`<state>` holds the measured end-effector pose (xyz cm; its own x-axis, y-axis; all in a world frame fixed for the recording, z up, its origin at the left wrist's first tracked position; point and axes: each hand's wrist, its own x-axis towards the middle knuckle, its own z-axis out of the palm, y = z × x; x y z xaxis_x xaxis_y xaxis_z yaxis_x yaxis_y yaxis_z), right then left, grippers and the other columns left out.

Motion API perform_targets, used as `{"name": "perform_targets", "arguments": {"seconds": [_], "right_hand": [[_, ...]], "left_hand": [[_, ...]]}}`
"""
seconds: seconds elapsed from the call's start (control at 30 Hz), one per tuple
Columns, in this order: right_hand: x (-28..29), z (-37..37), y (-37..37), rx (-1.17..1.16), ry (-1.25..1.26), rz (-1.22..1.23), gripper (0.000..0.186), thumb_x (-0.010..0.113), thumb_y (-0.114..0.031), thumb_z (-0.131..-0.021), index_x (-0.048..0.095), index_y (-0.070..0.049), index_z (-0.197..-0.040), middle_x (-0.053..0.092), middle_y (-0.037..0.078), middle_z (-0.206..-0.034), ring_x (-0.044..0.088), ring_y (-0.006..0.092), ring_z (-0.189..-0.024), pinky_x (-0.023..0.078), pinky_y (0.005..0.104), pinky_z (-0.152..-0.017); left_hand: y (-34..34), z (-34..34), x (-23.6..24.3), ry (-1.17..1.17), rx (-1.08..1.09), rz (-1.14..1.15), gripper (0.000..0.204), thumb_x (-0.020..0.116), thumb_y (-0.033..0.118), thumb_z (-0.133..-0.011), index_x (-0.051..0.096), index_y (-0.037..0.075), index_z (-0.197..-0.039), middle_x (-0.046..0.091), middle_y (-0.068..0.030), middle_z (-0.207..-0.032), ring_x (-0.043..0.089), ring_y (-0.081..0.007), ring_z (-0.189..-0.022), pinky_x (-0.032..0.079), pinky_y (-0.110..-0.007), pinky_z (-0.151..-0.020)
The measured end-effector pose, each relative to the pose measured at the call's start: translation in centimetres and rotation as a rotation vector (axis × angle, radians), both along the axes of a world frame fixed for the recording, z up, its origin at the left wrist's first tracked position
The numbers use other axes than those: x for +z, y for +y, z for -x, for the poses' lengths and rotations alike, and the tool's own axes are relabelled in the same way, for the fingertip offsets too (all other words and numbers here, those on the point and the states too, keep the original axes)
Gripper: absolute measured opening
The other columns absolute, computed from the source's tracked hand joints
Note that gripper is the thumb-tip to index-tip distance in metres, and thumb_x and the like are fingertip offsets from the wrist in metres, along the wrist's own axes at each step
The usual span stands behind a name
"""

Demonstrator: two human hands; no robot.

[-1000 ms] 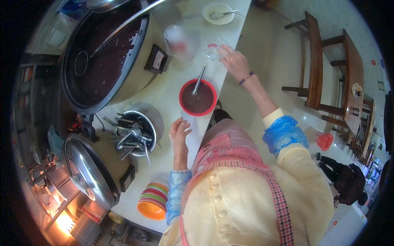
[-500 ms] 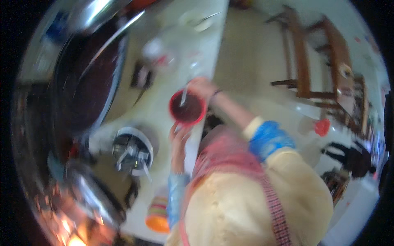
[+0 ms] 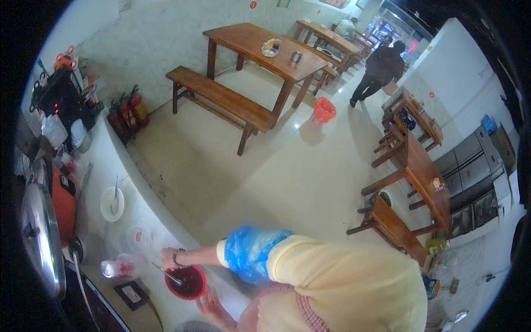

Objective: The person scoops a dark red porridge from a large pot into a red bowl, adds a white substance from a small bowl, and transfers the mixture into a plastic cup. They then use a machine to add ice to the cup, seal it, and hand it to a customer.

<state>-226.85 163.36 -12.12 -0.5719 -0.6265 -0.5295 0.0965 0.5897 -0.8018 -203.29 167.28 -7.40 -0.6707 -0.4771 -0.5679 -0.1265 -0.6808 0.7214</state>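
My right hand [image 3: 169, 258] is closed on the far edge of a red bowl [image 3: 194, 279] of dark liquid, with a metal spoon [image 3: 172, 278] in it. My left hand [image 3: 214, 311] grips the bowl's near side, fingers at the rim. Beside them on the white counter [image 3: 138, 188] are a clear cup [image 3: 113, 268] lying left of the bowl, a clear plastic item [image 3: 141, 238] and a white bowl with a spoon [image 3: 112, 206]. The rim of a large pot fills the lower left corner.
A lidded pot [image 3: 41, 232] stands at far left. Beyond the counter are wooden tables [image 3: 251, 39] and benches [image 3: 204, 97], fire extinguishers [image 3: 133, 108] and a red-lined bin [image 3: 323, 110]. A person in dark clothes [image 3: 379, 72] is in the aisle; another [image 3: 345, 30] sits farther back.
My right hand has left the clear item and taken the red bowl's rim; my left hand has moved up onto the bowl. The view has swung up toward the dining area.
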Motion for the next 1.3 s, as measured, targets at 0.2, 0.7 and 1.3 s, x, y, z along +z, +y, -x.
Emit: {"name": "perform_targets", "arguments": {"seconds": [0.2,0.7,1.3], "right_hand": [[-0.1,1.2,-1.7,-0.092,-0.324,-0.024,0.020,0.071,-0.014,-0.074,0.068,0.000,-0.061,0.064,0.010,-0.055,0.056,0.0193,-0.039,0.045,0.0339,-0.037],[0.6,-2.9,2.8,-0.017,0.280,0.155,0.014,0.066,-0.015,-0.073,0.067,-0.003,-0.067,0.067,0.017,-0.062,0.068,0.0307,-0.058,0.055,0.0425,-0.059],[2.7,-6.5,10.1,0.205,0.683,0.345,0.014,0.062,-0.018,-0.081,0.072,-0.011,-0.087,0.070,0.014,-0.082,0.067,0.0352,-0.080,0.051,0.0479,-0.067]], "left_hand": [[-0.5,-0.9,-2.3,0.063,-0.127,0.082,0.036,0.050,0.012,-0.099,0.048,-0.007,-0.129,0.053,-0.0214,-0.132,0.051,-0.0310,-0.125,0.048,-0.040,-0.104],[-1.0,-2.7,-4.3,0.017,-0.218,0.022,0.047,0.041,0.019,-0.102,0.031,0.006,-0.146,0.043,-0.0222,-0.146,0.044,-0.0356,-0.134,0.032,-0.052,-0.116],[1.1,-2.4,-2.0,-0.019,-0.044,-0.040,0.050,0.049,0.021,-0.099,0.032,0.010,-0.145,0.036,-0.0267,-0.148,0.041,-0.0413,-0.133,0.036,-0.051,-0.114]]}}
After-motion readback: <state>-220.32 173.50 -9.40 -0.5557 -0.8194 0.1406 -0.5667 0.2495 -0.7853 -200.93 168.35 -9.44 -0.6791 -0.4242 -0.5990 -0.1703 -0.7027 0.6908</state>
